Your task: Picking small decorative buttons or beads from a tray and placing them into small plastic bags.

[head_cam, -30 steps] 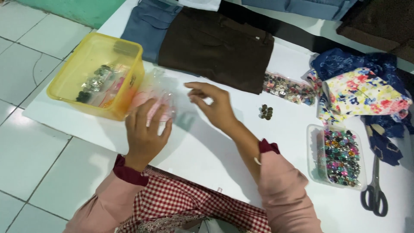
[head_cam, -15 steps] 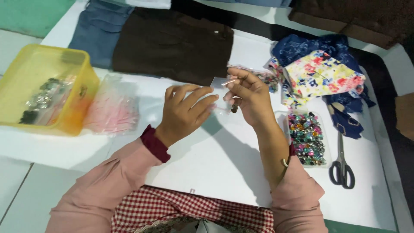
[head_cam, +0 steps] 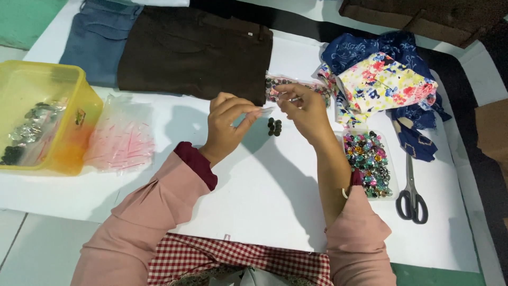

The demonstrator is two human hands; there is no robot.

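Just below both fingers (head_cam: pixel 259 112) (raised): dark buttons (head_cam: pixel 274 126).

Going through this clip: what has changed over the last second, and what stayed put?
The left hand left the bag of pink sticks and rose to meet the right hand; both now pinch a small clear packet between their fingertips above the dark buttons. The yellow tub, brown trousers, bead tray and scissors stayed in place.

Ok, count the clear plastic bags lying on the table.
3: a bag of pink sticks beside the yellow tub, a bag of beads by the brown trousers, a bag of coloured gems left of the scissors. Others may be hidden.
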